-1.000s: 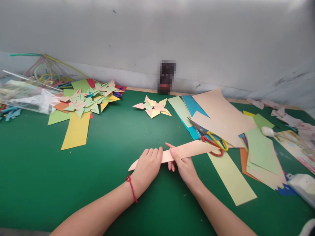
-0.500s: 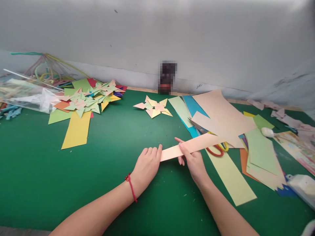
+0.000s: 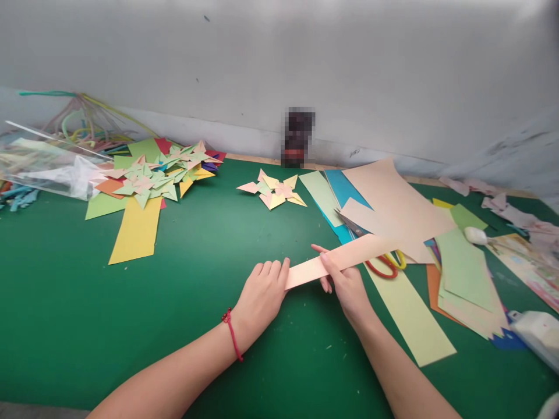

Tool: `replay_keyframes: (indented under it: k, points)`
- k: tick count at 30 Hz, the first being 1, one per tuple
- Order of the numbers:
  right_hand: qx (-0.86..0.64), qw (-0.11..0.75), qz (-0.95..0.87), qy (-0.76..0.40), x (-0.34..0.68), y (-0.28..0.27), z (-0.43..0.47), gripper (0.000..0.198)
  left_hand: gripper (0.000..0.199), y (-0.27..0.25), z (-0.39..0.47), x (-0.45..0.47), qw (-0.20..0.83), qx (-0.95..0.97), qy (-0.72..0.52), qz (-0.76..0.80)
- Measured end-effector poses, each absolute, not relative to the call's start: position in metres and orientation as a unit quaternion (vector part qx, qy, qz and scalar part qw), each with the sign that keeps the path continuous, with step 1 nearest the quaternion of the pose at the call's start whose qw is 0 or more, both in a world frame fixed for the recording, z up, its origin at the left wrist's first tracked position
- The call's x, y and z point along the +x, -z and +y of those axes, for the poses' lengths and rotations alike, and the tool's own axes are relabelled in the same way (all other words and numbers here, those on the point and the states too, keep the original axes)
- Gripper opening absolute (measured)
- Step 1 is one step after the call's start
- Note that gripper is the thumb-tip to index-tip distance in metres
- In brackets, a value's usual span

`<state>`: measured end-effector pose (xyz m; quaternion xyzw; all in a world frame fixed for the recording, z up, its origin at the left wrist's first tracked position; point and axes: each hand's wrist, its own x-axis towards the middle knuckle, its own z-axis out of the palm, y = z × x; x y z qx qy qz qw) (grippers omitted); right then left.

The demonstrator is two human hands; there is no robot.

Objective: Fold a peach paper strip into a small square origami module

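Note:
A long pale pink paper strip (image 3: 356, 252) slants up to the right between my two hands. Closed on its left end is my left hand (image 3: 262, 291), fingers curled over the paper, a red string bracelet on the wrist. My right hand (image 3: 345, 282) pinches the strip near its middle, thumb on top and fingers beneath. Past the strip's right part lie scissors (image 3: 384, 266) with red and yellow handles, partly covered by paper. Folded paper stars (image 3: 279, 191) in pink, yellow and green rest beyond my hands.
Pink, blue and green paper sheets (image 3: 393, 203) spread at the right, with a pale yellow strip (image 3: 413, 317) in front. More folded stars (image 3: 148, 180) lie on coloured paper at the left, beside a clear plastic bag (image 3: 74, 174). A grey wall (image 3: 196, 70) stands behind the green table (image 3: 131, 326).
Both hands keep their hold on the pink paper strip. The right hand and strip have shifted very slightly; everything else stays in place.

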<state>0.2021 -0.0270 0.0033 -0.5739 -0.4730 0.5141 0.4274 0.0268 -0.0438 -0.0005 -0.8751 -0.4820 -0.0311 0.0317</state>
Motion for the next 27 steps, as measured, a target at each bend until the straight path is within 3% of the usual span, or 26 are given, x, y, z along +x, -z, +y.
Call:
replay_keyframes:
  k: [4,9,16,19,27]
  points:
    - [-0.570,0.423,-0.473,-0.521,0.198,0.000,-0.027,0.050,0.052,-0.003,-0.045,0.029,0.006,-0.875,0.060,-0.480]
    - [-0.565,0.404,-0.481,-0.536,0.196,0.001,-0.027,0.056,0.036,-0.009,-0.046,0.030,-0.008,-0.877,0.069,-0.475]
    - [-0.602,0.404,-0.499,-0.475,0.200,0.001,-0.026,0.040,0.035,-0.009,-0.045,0.029,-0.019,-0.877,0.080,-0.474]
    - [-0.595,0.399,-0.503,-0.484,0.200,0.001,-0.026,0.039,0.042,-0.007,-0.045,0.030,-0.055,-0.877,0.104,-0.466]
    - [-0.587,0.384,-0.510,-0.498,0.193,-0.006,-0.031,0.039,0.031,-0.010,-0.046,0.031,-0.212,-0.838,0.147,-0.481]
